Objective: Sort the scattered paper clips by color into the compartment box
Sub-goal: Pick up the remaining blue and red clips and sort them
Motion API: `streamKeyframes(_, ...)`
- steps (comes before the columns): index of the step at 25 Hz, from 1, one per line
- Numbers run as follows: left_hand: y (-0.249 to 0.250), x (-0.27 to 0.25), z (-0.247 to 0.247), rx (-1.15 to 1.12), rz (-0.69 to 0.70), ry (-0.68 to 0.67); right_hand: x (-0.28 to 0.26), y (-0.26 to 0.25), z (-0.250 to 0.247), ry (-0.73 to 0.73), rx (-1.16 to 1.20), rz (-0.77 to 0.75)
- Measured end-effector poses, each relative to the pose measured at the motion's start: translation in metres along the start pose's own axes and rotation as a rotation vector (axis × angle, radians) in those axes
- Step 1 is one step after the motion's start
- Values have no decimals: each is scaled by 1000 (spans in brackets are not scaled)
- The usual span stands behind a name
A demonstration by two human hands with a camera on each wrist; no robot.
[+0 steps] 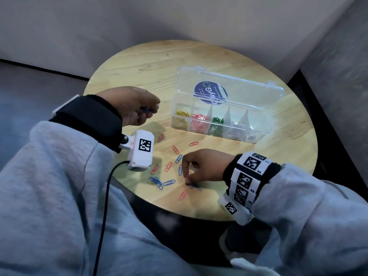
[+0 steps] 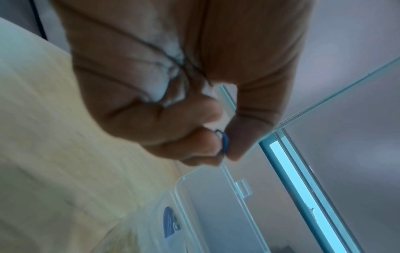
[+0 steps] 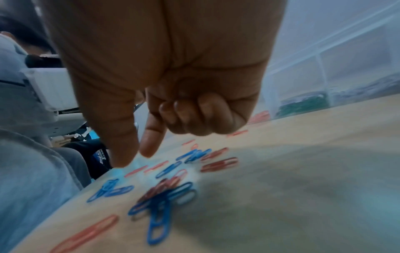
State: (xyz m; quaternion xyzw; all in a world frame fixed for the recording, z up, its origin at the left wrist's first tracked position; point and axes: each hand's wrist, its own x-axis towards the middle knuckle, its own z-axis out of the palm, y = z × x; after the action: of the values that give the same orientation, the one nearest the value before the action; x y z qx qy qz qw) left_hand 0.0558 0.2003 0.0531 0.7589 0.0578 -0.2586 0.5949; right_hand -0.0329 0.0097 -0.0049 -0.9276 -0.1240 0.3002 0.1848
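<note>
The left hand (image 1: 133,105) hovers over the table (image 1: 139,62), fingers curled, pinching blue paper clips (image 2: 225,141). Loose red and blue clips (image 1: 169,166) lie between the hands. The right hand (image 1: 201,166) reaches thumb and forefinger down, nothing visibly gripped. The compartment box (image 1: 258,124) stands open beyond.

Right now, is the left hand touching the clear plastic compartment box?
Apart. The head view shows the left hand raised, pinching blue paper clips, with bare wooden table visible between it and the clear plastic compartment box.
</note>
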Motion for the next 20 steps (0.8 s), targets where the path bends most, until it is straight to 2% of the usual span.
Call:
streamKeyframes(2,1,-2,-1,2,-20,34,7,-11,1,28,-15,2)
streamKeyframes(7,2,-4,0,123,-96,59,26,-44,15,-46,-158,-59)
streamKeyframes(13,-5,13,0,309,-128,64,39,-58,20,-36,-242,-50)
streamKeyframes(16,-12,19,4,496,-130,12,37,-55,16,-56,-254,-22)
streamKeyframes(18,-18,21,10,704,-100,-39,34,-45,8,-49,-228,-4)
streamKeyframes(20,-22,17,25,890,-60,-97,28,-27,-3,26,-85,38)
